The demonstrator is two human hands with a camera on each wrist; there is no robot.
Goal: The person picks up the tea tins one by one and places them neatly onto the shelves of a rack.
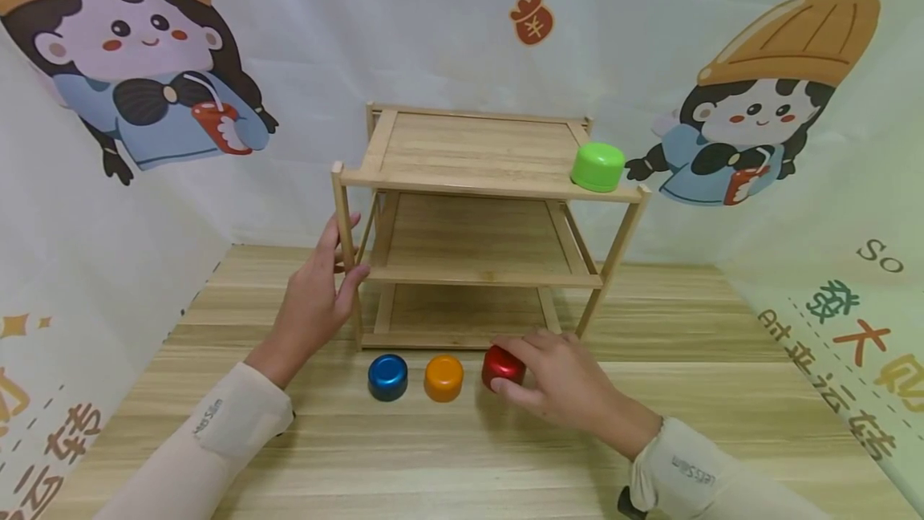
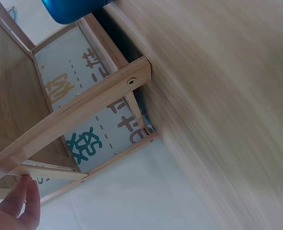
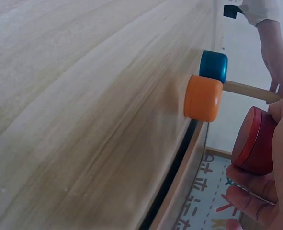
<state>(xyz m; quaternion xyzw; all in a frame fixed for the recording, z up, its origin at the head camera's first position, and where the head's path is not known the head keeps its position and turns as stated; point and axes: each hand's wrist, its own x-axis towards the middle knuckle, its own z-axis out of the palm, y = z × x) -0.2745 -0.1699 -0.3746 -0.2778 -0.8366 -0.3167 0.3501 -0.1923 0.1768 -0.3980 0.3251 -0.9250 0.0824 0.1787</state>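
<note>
My right hand (image 1: 559, 375) grips a small round red canister (image 1: 503, 366) between thumb and fingers, at the front of a three-tier wooden shelf rack (image 1: 462, 152). Part of the canister's underside (image 3: 244, 132) shows in the right wrist view, so it is tilted or raised. To its left stand an orange canister (image 1: 443, 378) and a blue canister (image 1: 387, 377), both upright on the table. My left hand (image 1: 310, 299) holds the rack's front left post, thumb in front and fingers behind. Fingertips (image 2: 31, 196) touch the side rail in the left wrist view.
A green canister (image 1: 598, 167) sits on the top shelf at its front right corner. The rack stands on a wood-grain table (image 1: 404, 464). Pale printed cloth (image 1: 433, 38) with cartoon figures hangs behind and along both sides.
</note>
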